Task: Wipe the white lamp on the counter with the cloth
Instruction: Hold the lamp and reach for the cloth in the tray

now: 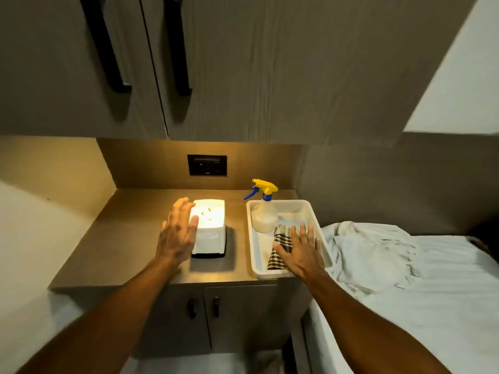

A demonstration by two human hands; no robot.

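The left hand (178, 233), fingers spread, reaches the lamp (209, 228) on the bench (129, 238), likely to steady it; right of the lamp, the open right hand (301, 252) covers the cloth (280, 247) in the tray (259, 268).

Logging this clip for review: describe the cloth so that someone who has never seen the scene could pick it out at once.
Start at the brown counter under the wall cupboards. On its right side sits a white tray, with a spray bottle standing at its far end. The cloth lies in the tray nearer the person, partly under the right hand; it alone has a dark-and-light check pattern.
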